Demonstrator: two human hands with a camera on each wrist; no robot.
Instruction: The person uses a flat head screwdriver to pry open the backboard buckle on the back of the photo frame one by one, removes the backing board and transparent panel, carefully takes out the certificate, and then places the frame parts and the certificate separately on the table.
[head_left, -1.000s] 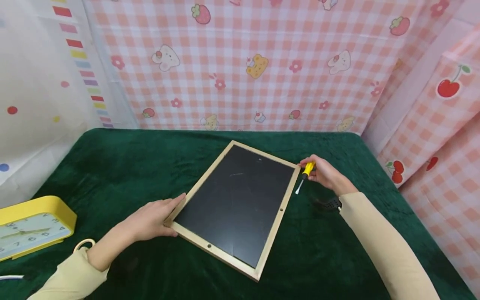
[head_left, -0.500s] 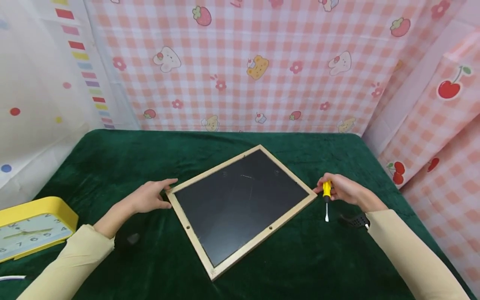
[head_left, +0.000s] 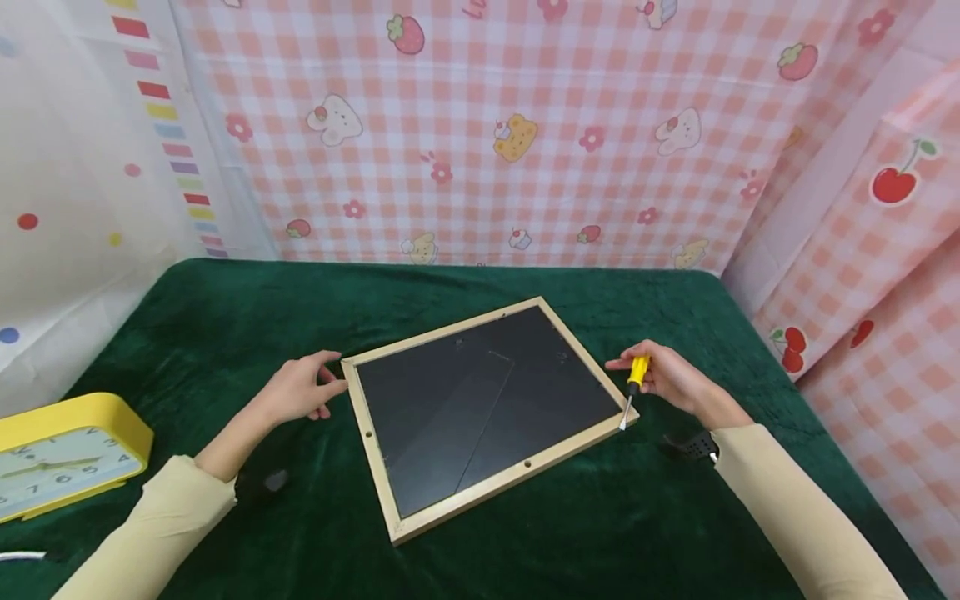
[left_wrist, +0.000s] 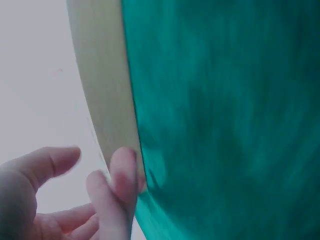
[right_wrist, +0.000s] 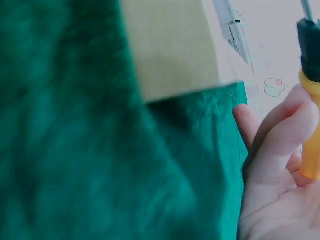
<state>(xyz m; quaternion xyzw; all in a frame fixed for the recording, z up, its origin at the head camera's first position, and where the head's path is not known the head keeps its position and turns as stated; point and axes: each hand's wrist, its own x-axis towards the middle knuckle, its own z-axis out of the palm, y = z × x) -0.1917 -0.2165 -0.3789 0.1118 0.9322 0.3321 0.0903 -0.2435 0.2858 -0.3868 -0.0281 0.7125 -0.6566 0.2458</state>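
Note:
A flat board (head_left: 480, 417) with a black panel and a pale wooden frame lies slanted on the green cloth, with small dark holes in the frame. My left hand (head_left: 300, 387) is at its left corner, fingers loosely bent; in the left wrist view the fingertips (left_wrist: 124, 165) are close to the wooden edge (left_wrist: 100, 75), and contact is unclear. My right hand (head_left: 671, 379) holds a screwdriver (head_left: 638, 371) with a yellow handle, its metal tip pointing down over the board's right corner. The right wrist view shows the fingers around the handle (right_wrist: 311, 140), apart from the frame corner (right_wrist: 175, 50).
A yellow clock (head_left: 112, 417) stands at the left edge of the green-covered table (head_left: 637, 533). Below it lies the end of a thin white object (head_left: 22, 556). A pink checked curtain (head_left: 480, 192) hangs behind the table.
The board has turned on the cloth, its near corner swinging left and its far corner right. Both hands have shifted around its corners; the screwdriver stays in the right hand.

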